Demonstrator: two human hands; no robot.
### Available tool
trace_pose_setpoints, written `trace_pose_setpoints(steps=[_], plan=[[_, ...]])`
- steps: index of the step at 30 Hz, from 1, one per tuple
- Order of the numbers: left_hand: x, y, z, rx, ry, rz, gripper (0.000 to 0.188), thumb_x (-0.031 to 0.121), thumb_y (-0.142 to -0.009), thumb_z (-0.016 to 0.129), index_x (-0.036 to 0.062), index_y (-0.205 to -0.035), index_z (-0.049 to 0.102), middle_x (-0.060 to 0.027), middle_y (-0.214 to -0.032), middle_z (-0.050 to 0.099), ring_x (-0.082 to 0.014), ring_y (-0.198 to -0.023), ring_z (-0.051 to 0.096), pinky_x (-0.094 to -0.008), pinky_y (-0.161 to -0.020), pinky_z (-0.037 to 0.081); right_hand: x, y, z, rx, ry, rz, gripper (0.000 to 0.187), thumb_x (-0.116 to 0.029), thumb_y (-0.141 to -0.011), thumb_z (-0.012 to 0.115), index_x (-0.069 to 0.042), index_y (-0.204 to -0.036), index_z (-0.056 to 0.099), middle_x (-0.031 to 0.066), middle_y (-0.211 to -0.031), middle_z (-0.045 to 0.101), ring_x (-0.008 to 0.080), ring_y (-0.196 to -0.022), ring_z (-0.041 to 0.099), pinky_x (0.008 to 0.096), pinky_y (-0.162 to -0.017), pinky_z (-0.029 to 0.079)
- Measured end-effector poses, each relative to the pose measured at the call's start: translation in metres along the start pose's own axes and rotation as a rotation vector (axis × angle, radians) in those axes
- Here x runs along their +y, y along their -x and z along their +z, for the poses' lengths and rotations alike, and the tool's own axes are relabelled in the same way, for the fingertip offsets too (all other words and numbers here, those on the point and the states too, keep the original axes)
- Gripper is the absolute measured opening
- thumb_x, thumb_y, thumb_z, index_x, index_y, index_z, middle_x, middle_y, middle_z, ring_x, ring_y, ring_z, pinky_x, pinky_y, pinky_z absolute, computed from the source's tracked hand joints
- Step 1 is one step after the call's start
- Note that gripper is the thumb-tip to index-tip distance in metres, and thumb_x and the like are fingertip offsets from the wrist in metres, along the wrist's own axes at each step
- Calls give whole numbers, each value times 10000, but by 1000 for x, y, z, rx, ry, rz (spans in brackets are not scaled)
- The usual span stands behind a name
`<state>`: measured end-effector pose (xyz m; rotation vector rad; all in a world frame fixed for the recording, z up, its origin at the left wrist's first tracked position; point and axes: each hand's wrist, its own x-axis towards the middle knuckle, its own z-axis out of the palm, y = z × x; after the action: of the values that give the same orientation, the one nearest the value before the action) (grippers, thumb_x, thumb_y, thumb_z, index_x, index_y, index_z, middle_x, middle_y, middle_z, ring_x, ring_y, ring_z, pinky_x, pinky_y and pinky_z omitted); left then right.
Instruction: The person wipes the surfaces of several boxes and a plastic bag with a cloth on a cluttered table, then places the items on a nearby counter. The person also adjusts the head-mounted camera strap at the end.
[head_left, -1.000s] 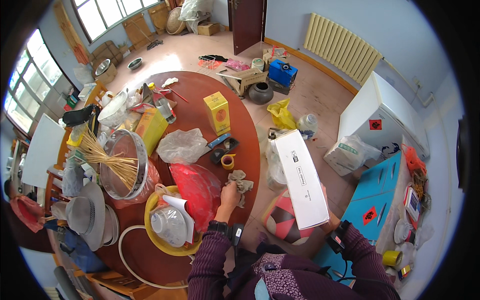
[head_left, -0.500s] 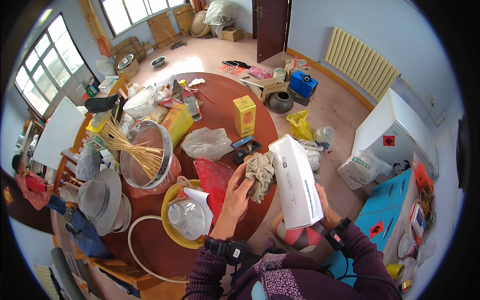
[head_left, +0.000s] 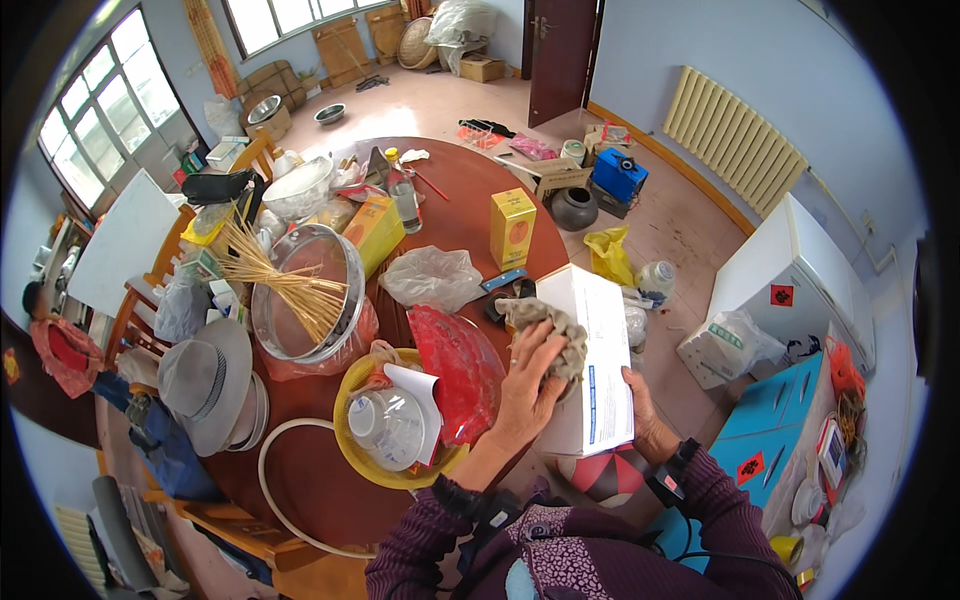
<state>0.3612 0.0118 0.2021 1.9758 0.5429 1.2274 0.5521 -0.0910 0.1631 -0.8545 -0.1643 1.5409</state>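
**Rag on white box, held over desk edge**

Left hand [head_left: 528,385]: fingers spread and curled, pressing a crumpled grey-brown rag [head_left: 552,330] against the upper face of the box. Right hand [head_left: 643,412]: wrapped around the near right corner of a long white box [head_left: 592,360], thumb on the top face, fingers hidden beneath.

Box: flat, rectangular, white with a blue printed strip along one side. Held just beyond the near right rim of the round brown desk [head_left: 460,215], above the floor. Long axis running away from the body toward the upper left, far end tilted slightly higher. Likely light and stiff, smooth and a little slippery; best gripped at a corner or along the long edges, as now.

Rag: soft, limp, bunched; no set shape, likely good friction on the box face. Sits on the far half of the box, under the left palm and fingers.

Just beside, on the desk: red plastic bag [head_left: 458,365], yellow basin [head_left: 395,470] holding a clear container and white paper. Farther out: clear plastic bag [head_left: 432,277], yellow carton [head_left: 512,228] standing upright, round sieve [head_left: 305,295] with a bundle of thin sticks, grey hat [head_left: 210,380], white hose [head_left: 290,490] looped at the near rim.
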Motion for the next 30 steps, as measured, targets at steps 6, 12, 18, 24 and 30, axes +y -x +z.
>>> trace_pose_setpoints(steps=[6,12,18,24,30], plan=[[27,36,-7,-80,48,101,401,127,-862,574,76,-1256,518,-207,-1377,403,-418,-1286,354,-445,-1049,301,-10,-4,6,-48,-35,-27,629,-389,-810,611,42,-1246,471,187,-1091,626,283,-920,651,393,-833,541],[26,12,-16,-115,-32,153,421,100,-850,566,85,-1267,510,-205,-1382,384,-426,-1282,342,-448,-1051,293,-12,-2,13,-32,75,13,704,-399,-776,647,51,-1274,433,188,-1106,612,285,-942,648,383,-849,538],[-4,-39,-29,28,-93,47,444,88,-860,559,95,-1295,471,-204,-1359,391,-420,-1271,348,-452,-1063,281,-3,13,17,-73,87,94,704,-289,-760,694,43,-1304,394,175,-1136,604,272,-962,647,366,-850,542],[-16,-27,-18,113,22,-71,404,159,-958,467,59,-1344,402,-155,-1400,377,-288,-1308,350,-363,-1068,290,5,13,14,-58,40,67,721,-306,-750,700,31,-1309,395,181,-1127,606,274,-946,651,363,-840,545],[-7,5,-1,214,579,-399,484,243,-987,438,33,-1399,294,-102,-1363,384,-192,-1269,342,-317,-1070,253,-2,16,21,-75,77,9,779,-334,-735,697,44,-1323,354,187,-1147,576,265,-979,633,365,-840,544]])
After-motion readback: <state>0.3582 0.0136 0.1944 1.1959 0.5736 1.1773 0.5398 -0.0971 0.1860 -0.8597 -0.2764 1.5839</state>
